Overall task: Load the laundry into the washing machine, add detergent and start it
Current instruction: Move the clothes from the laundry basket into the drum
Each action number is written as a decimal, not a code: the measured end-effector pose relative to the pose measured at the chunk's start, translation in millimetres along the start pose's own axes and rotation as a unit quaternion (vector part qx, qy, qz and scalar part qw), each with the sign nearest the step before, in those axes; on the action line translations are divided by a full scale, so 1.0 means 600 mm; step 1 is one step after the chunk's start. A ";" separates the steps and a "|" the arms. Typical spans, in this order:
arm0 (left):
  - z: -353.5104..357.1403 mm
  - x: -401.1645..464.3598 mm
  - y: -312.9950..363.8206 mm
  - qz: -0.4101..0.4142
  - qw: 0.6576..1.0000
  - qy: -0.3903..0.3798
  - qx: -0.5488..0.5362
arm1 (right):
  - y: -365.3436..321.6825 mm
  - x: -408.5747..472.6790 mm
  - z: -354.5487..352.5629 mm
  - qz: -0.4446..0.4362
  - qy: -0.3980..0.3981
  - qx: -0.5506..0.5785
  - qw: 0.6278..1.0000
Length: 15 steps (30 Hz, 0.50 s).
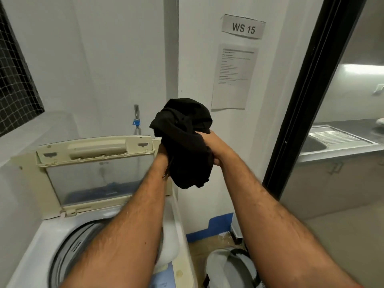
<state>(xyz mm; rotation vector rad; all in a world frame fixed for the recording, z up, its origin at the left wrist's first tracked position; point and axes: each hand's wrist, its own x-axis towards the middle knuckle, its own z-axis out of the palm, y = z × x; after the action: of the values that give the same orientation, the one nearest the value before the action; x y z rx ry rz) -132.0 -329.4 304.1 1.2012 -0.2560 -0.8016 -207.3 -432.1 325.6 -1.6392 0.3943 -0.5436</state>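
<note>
Both my hands hold a bunched black garment [185, 140] up at chest height, to the right of the washing machine's raised lid [91, 169]. My left hand [163, 151] is mostly hidden under the cloth and grips it from the left. My right hand [214, 146] grips it from the right. The top-loading washing machine [41, 238] stands open at the lower left, its dark drum rim [68, 250] showing beneath my left forearm. Blue cloth reflects in the lid's glass.
A grey and white bag or basket [230, 269] sits on the floor right of the machine. A tap [136, 117] is on the wall behind. Papers marked WS 15 [243, 28] hang on the wall. A steel sink [332, 140] lies beyond the dark door frame.
</note>
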 end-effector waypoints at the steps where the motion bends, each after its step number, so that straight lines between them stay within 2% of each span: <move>1: -0.004 -0.016 0.019 0.001 1.000 -0.004 0.016 | -0.005 0.003 0.012 -0.003 0.013 0.003 1.000; 3: -0.030 0.009 0.027 0.006 1.000 -0.014 0.023 | -0.009 0.006 0.035 0.018 0.038 0.028 0.999; 8: -0.130 0.042 0.012 0.000 0.999 -0.032 -0.002 | -0.023 0.014 0.090 0.047 0.045 0.176 0.982; 10: -0.179 0.056 -0.015 -0.050 0.998 -0.025 -0.001 | -0.033 0.020 0.110 0.045 0.063 0.212 0.974; 12: -0.219 0.053 -0.036 -0.121 0.992 0.019 -0.016 | -0.042 0.027 0.136 0.050 0.073 0.230 0.969; 13: -0.234 0.050 -0.042 -0.156 0.986 0.032 -0.043 | -0.044 0.031 0.150 0.052 0.079 0.237 0.967; 15: -0.250 0.045 -0.051 -0.195 0.971 0.007 -0.137 | -0.037 0.043 0.175 0.054 0.081 0.230 0.968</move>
<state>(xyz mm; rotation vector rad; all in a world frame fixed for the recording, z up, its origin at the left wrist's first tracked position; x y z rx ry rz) -39.7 -242.0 214.7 1.0052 0.1079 -1.1308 -128.7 -356.5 341.7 -1.1249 0.4377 -0.6345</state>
